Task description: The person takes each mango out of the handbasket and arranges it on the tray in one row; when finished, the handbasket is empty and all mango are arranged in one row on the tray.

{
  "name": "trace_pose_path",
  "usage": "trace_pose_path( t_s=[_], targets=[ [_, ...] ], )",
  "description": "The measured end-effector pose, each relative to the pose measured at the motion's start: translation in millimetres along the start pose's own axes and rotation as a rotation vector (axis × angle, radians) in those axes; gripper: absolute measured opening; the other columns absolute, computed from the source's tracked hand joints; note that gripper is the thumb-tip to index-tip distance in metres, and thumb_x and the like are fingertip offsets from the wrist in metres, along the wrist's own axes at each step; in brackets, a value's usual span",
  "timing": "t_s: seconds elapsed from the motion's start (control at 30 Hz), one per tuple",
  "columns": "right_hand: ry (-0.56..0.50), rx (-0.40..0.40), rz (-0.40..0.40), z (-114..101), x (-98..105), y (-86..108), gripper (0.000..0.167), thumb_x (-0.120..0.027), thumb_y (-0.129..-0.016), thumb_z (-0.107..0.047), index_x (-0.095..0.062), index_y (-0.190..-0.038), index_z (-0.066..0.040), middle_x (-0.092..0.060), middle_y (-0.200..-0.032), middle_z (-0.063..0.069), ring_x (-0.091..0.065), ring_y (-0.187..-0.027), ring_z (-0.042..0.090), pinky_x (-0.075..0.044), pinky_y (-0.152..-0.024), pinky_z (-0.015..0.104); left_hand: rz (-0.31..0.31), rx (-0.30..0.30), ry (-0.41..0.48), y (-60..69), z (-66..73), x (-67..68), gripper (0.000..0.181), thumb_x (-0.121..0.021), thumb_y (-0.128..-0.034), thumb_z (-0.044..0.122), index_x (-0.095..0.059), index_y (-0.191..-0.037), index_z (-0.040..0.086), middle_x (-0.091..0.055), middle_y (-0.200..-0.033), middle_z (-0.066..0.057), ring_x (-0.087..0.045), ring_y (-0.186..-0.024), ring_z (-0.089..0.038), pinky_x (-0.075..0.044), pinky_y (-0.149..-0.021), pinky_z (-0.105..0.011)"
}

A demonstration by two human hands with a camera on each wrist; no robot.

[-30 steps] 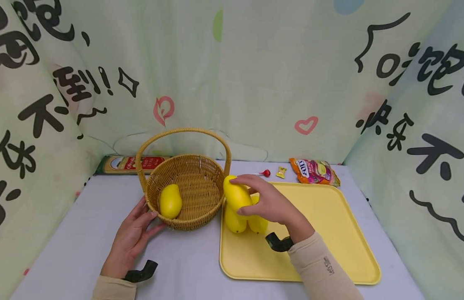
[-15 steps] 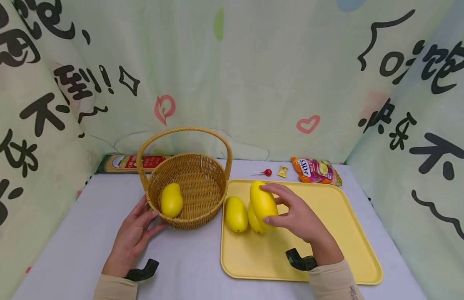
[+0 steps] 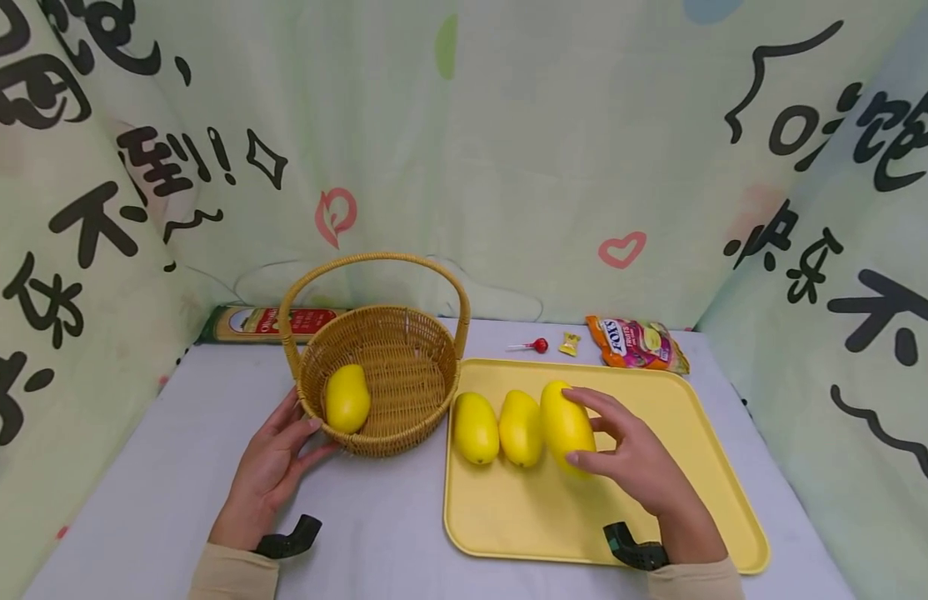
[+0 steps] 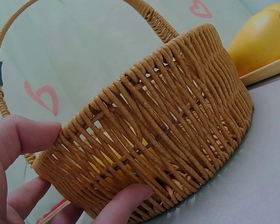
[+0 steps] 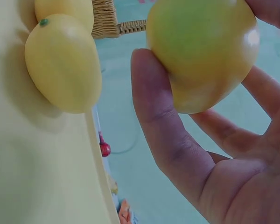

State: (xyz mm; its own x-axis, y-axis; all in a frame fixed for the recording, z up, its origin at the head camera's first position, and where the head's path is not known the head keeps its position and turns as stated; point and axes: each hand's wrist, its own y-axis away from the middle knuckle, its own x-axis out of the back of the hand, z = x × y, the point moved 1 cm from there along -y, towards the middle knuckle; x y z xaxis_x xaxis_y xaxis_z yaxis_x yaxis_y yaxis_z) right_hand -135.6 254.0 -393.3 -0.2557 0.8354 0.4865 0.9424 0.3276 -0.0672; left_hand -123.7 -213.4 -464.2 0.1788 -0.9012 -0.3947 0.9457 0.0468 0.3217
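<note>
Backdrop: hangs pale green at the back and both sides, bears bold black lettering and pink hearts.
Table: lies under a white covering, reaches back to the hanging cloth.
Wicker basket: stands left of centre on the table, lifts its handle in a tall arch, contains a single yellow basket mango on the left of the inside.
Yellow tray: lies flat just right of the basket, carries the left tray mango and the right tray mango side by side near its left edge.
Held mango: hangs over the tray, just right of the other two.
Right hand: pinches the held mango between thumb and fingers, spread about as wide as the fruit.
Left hand: touches the basket's near left side, loosely spread, one fingertip at the rim and thumb on the outer wall.
Along the back: red lollipop, yellow-wrapped sweet and sweet bag behind the tray; long packet behind the basket, partly hidden.
Left wrist view: reveals the outer weave, shows the basket mango only as yellow slivers through the gaps.
Right wrist view: reveals a greenish patch on the held mango and a small green stem tip on a tray mango, details hidden from the head view.
</note>
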Motion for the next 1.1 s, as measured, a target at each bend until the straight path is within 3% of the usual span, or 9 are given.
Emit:
trace_pose_path(
  t_s=[0.33, 0.6, 1.1],
  targets=[
    [0.005, 0.001, 0.048, 1.3, 9.9, 14.7, 0.069, -0.081, -0.091, -0.012, -0.055, -0.154, -0.021, -0.043, -0.164, 0.01, -0.053, -0.12, 0.027, -0.065, -0.082, 0.03, -0.018, -0.006, -0.005, 0.1, -2.3, -1.3, 0.077, -0.051, -0.1089, 0.003, -0.021, -0.169, 0.04, -0.014, -0.179, 0.006, -0.034, -0.155, -0.024, -0.054, -0.111, -0.05],
    [0.022, -0.029, 0.084, 8.4, 10.9, 14.1, 0.07, -0.081, -0.092, -0.012, -0.053, -0.156, -0.02, -0.044, -0.164, 0.009, -0.053, -0.117, 0.036, -0.06, -0.082, 0.026, -0.008, -0.003, -0.009, 0.2, -1.4, -0.9, 0.076, -0.052, -0.1096, 0.005, -0.022, -0.168, 0.043, -0.014, -0.179, 0.008, -0.034, -0.156, -0.023, -0.056, -0.109, -0.047],
    [0.048, -0.134, 0.086, 27.4, 6.8, 4.9, 0.07, -0.081, -0.093, -0.019, -0.052, -0.157, -0.024, -0.041, -0.168, 0.01, -0.056, -0.127, 0.044, -0.056, -0.089, 0.036, -0.005, -0.006, -0.028, 2.4, -0.5, -1.2, 0.075, -0.051, -0.1101, 0.006, -0.021, -0.168, 0.043, -0.012, -0.179, 0.008, -0.031, -0.159, -0.025, -0.053, -0.111, -0.049]
  ],
)
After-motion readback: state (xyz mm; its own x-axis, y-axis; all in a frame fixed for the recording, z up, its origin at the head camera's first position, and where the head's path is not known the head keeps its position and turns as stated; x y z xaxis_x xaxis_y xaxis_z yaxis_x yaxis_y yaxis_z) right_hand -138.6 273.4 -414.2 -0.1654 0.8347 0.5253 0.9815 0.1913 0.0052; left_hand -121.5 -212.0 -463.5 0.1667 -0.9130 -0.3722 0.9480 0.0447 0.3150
